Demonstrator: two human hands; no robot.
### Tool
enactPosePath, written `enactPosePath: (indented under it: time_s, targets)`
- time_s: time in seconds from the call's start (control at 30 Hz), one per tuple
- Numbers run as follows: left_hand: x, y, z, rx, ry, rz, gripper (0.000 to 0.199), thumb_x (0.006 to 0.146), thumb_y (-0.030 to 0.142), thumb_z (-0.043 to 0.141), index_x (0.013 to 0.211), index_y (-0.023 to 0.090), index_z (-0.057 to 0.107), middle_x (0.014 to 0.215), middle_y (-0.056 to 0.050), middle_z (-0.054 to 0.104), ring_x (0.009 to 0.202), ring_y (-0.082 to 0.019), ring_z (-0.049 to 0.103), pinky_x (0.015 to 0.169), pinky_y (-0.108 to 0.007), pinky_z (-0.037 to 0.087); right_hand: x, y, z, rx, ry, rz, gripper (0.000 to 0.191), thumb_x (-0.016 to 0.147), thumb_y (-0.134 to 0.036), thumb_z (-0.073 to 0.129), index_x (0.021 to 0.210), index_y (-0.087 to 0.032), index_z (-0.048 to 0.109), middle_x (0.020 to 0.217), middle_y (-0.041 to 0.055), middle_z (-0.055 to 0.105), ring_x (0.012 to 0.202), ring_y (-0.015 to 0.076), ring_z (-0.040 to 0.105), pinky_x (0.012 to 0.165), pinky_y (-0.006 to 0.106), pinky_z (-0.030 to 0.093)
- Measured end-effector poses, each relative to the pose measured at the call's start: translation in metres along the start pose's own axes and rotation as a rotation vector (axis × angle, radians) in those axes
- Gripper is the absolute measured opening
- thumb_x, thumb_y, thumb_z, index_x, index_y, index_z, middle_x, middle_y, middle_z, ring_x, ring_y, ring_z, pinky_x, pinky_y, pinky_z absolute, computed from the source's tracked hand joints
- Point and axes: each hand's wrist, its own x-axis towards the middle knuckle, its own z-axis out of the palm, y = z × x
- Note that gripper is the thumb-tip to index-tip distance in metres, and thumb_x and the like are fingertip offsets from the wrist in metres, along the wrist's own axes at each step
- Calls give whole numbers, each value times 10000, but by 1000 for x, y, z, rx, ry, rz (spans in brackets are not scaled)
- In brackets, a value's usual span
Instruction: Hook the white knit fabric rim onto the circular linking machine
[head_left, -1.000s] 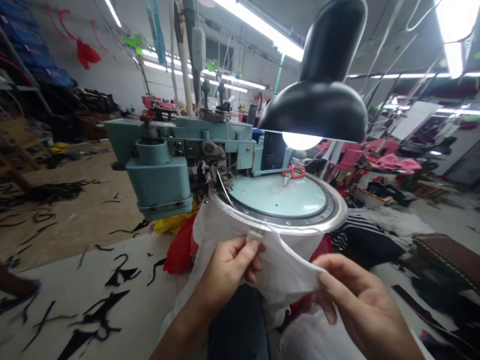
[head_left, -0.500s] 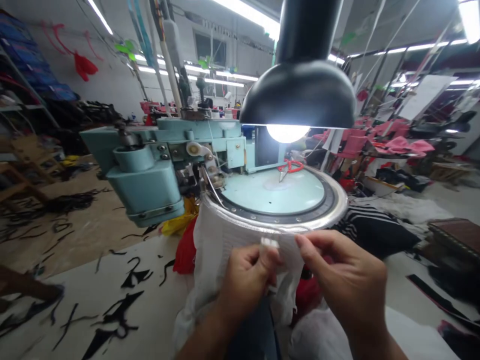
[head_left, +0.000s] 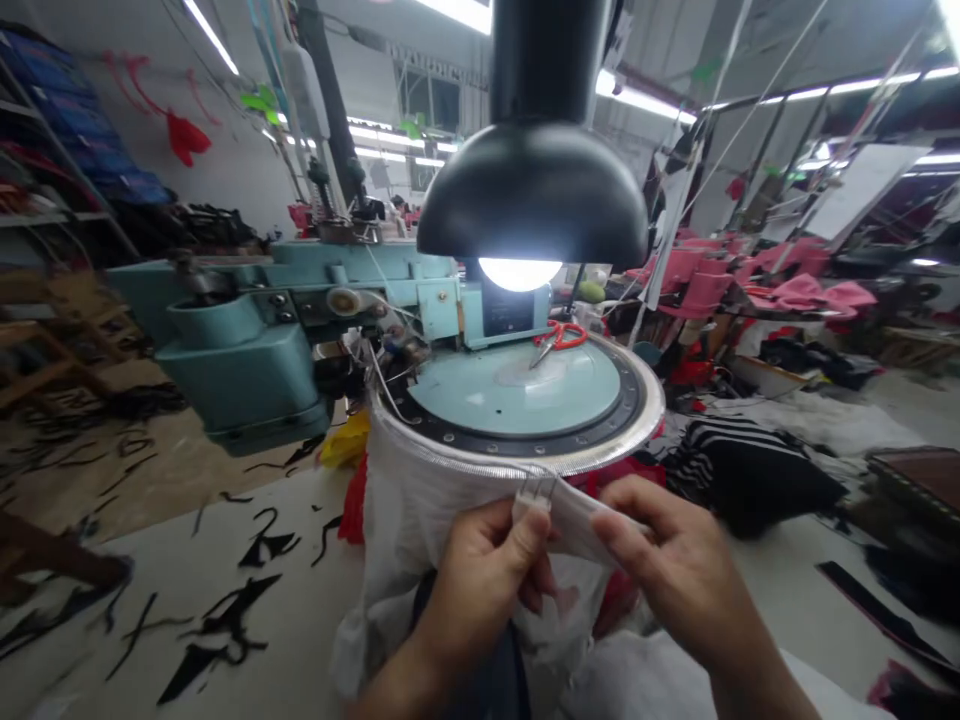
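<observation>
A round dial linking machine [head_left: 525, 390] in pale green stands before me, its needle ring facing my hands. White knit fabric [head_left: 409, 520] hangs from the front of the ring. My left hand [head_left: 491, 570] is closed just below the ring, pinching a small whitish piece between thumb and fingers; whether it belongs to the fabric I cannot tell. To its right, my right hand [head_left: 667, 560] pinches the fabric's edge, which stretches taut down from the needles. Red-handled scissors [head_left: 559, 338] lie on the dial's top plate.
A black lamp [head_left: 532, 200] hangs low over the dial, lit. The machine's green motor housing [head_left: 240, 370] juts out at left. Black fabric scraps [head_left: 225, 630] litter the floor. A striped black garment [head_left: 742, 460] lies at right, and pink machines [head_left: 697, 280] stand behind.
My right hand now has the fabric edge pulled out to the right, where before it was raised closer to the ring. The view has shifted, so machine and lamp appear further left.
</observation>
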Motion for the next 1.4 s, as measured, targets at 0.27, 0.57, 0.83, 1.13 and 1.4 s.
enactPosePath:
  time_s: [0.27,0.57,0.83,1.13,1.4]
  targets:
    - [7,-1,4,86,185,52,580,765,699,654,709,122,659,495,-9,573,394,-71,462,403,-175,337,16,10,5,-148,400,-176,142,785,-300,739,897,-211,733,799,12,723,659,138,642,603,203,516]
    - [-8,11,11,142,251,53,566,772,681,658,716,119,657,508,-26,592,402,-86,490,402,-181,354,0,58,-38,-47,126,-295,165,888,-259,621,904,-245,785,963,41,756,870,198,715,726,243,558]
    - [-8,1,25,101,298,93,549,797,652,657,702,111,656,512,-28,597,404,-79,501,406,-171,366,27,-12,-7,-259,70,-645,149,862,-173,696,990,-238,735,829,2,750,698,131,682,663,214,522]
    - [10,5,32,99,305,77,559,769,668,671,690,116,637,523,-27,607,385,-77,498,383,-170,358,17,79,-33,-105,176,-170,270,774,-388,761,641,-160,707,532,-1,618,458,135,566,407,209,445]
    - [-7,-4,46,29,320,101,544,791,658,660,710,120,647,520,-26,608,399,-78,504,402,-167,372,20,20,-46,-132,-83,-545,173,908,-243,613,1000,-249,759,801,11,716,699,131,661,616,204,516]
